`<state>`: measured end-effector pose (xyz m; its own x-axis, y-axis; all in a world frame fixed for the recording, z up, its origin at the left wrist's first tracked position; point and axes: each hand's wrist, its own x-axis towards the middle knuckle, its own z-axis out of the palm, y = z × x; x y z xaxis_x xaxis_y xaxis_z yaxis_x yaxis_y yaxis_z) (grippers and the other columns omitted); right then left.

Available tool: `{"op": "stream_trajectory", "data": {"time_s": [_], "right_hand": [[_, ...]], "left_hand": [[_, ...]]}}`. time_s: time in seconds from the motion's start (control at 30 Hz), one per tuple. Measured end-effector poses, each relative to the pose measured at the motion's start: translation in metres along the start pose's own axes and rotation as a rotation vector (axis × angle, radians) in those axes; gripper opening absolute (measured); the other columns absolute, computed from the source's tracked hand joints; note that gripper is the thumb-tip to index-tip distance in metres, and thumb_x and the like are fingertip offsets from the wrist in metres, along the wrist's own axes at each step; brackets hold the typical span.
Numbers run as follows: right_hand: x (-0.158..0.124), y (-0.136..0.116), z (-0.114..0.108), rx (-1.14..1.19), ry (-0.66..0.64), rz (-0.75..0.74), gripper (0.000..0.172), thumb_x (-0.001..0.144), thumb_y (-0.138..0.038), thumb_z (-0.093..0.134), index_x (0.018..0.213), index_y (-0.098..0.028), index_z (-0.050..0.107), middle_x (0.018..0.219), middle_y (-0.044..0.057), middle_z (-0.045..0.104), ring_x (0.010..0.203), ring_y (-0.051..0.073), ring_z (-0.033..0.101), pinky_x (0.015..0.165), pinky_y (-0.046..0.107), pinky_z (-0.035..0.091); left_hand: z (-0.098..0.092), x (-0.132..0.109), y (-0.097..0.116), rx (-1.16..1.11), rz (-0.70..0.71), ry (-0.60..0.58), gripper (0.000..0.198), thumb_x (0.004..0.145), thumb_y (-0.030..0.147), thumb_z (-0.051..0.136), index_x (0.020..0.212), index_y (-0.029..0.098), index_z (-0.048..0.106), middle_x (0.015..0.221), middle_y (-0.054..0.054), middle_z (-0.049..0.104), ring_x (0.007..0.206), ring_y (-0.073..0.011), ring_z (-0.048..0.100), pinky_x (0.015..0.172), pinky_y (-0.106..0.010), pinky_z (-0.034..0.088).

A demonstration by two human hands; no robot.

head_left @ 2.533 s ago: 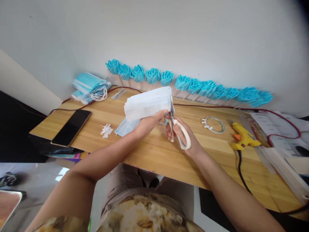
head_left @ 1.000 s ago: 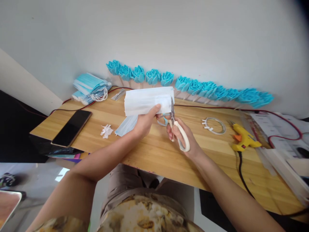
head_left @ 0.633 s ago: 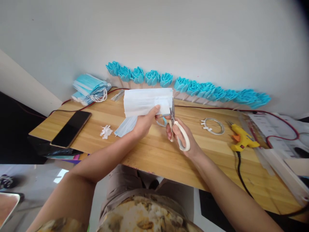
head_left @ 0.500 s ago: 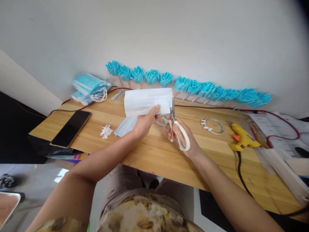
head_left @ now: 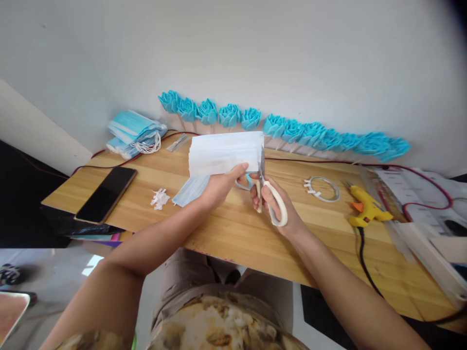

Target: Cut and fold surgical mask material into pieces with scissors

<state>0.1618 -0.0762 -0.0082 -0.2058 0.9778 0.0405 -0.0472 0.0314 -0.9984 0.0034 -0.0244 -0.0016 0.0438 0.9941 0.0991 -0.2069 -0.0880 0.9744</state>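
A white face mask is spread above the table, pinched near its lower right corner by my left hand. My right hand grips white-handled scissors, whose blades stand along the mask's right edge. Under the mask, a light blue curved piece shows close to my fingers; what it is I cannot make out. On the wood below my left wrist lies a pale blue mask piece, partly covered by that hand. White scraps are heaped to its left.
Blue flowers on sticks line the wall. At the left are stacked masks and a phone. Rightward lie a tape ring, a yellow glue gun with its black cord, and a white power strip.
My left thumb and the mask have shifted slightly right, and the scissors' blades look closer together at the mask's right edge. Everything on the table stays in place.
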Motion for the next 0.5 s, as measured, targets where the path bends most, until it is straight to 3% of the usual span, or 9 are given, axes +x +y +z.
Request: {"op": "stream_trajectory", "data": {"time_s": [0.17, 0.5], "right_hand": [[0.0004, 0.0003, -0.0002, 0.002, -0.009, 0.0, 0.058, 0.087, -0.067, 0.064, 0.123, -0.022, 0.06, 0.081, -0.001, 0.059, 0.063, 0.012, 0.053, 0.055, 0.027, 0.042], [0.0015, 0.0024, -0.001, 0.041, 0.007, -0.016, 0.056, 0.087, -0.066, 0.066, 0.121, -0.022, 0.062, 0.082, 0.0, 0.059, 0.065, 0.012, 0.053, 0.055, 0.027, 0.042]], "left_hand": [[-0.0012, 0.0015, -0.0013, -0.022, 0.038, -0.013, 0.036, 0.081, 0.039, 0.069, 0.058, 0.02, 0.05, 0.061, 0.001, 0.051, 0.064, -0.0134, 0.048, 0.073, -0.031, 0.041], [0.0031, -0.0051, -0.0008, 0.082, -0.119, -0.036, 0.042, 0.08, 0.044, 0.07, 0.052, 0.02, 0.049, 0.063, -0.001, 0.054, 0.068, -0.0153, 0.051, 0.077, -0.032, 0.043]]}}
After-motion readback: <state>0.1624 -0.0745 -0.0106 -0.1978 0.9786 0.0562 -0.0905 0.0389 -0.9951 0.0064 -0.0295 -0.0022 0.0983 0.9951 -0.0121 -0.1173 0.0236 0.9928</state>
